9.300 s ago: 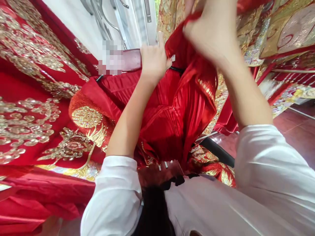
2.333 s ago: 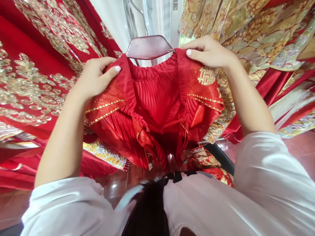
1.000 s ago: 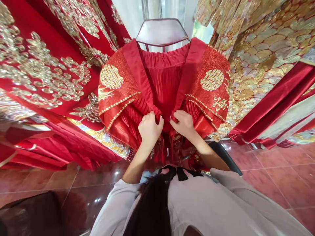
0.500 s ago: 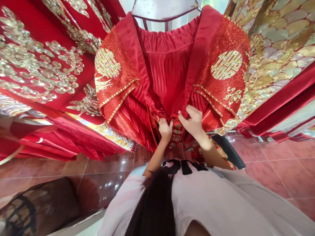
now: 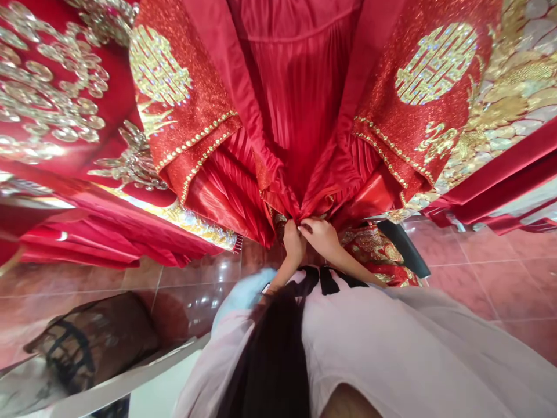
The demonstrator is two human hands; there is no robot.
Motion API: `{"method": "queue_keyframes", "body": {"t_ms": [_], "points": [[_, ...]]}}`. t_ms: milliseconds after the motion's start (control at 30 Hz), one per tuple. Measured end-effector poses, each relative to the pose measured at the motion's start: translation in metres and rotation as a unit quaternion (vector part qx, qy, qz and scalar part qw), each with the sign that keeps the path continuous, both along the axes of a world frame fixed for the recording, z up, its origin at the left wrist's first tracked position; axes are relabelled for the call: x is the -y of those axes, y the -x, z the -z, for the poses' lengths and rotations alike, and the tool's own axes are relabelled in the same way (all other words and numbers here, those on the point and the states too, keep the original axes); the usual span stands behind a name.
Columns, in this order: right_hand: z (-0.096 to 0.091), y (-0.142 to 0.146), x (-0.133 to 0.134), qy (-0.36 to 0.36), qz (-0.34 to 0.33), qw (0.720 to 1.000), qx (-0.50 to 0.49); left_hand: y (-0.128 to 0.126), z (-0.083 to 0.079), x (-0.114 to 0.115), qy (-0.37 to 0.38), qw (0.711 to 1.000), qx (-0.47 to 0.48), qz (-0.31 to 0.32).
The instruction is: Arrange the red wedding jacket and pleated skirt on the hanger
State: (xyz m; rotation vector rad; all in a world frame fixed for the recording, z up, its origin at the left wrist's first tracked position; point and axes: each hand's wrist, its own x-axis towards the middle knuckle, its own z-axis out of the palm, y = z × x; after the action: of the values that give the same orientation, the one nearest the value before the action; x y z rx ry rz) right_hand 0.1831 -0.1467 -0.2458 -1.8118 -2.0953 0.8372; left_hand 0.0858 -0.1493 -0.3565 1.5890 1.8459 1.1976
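A red pleated garment [image 5: 300, 98] with glittery red shoulder panels and gold emblems hangs in front of me. Its two front edges meet low at the centre. My left hand [image 5: 292, 242] and my right hand [image 5: 321, 235] are side by side there, both closed on the front edges where they come together. My white sleeves and dark hair fill the bottom of the view.
Red robes with gold embroidery [image 5: 56, 110] hang at the left, a gold scale-patterned robe [image 5: 509, 87] at the right. A black bar [image 5: 404, 249] runs under the garment. The red tiled floor [image 5: 491, 273] lies below; a dark woven object [image 5: 87, 342] sits at the lower left.
My hands went from the collar down the front edges to the lower centre and closed together there. The view has dropped and moved closer, so the hanger is out of sight.
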Motion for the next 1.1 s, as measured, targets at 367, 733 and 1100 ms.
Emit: {"method": "queue_keyframes", "body": {"t_ms": [367, 733, 1100], "points": [[0.03, 0.011, -0.009, 0.059, 0.094, 0.966, -0.233, 0.006, -0.001, 0.002, -0.011, 0.999, -0.029, 0.025], [-0.028, 0.015, -0.028, 0.14, 0.123, 0.825, -0.534, 0.009, -0.012, -0.01, -0.005, 0.996, -0.079, 0.034], [-0.016, 0.031, -0.031, 0.13, 0.154, 0.751, -0.628, 0.012, -0.064, -0.056, -0.007, 0.986, -0.166, 0.018]]}}
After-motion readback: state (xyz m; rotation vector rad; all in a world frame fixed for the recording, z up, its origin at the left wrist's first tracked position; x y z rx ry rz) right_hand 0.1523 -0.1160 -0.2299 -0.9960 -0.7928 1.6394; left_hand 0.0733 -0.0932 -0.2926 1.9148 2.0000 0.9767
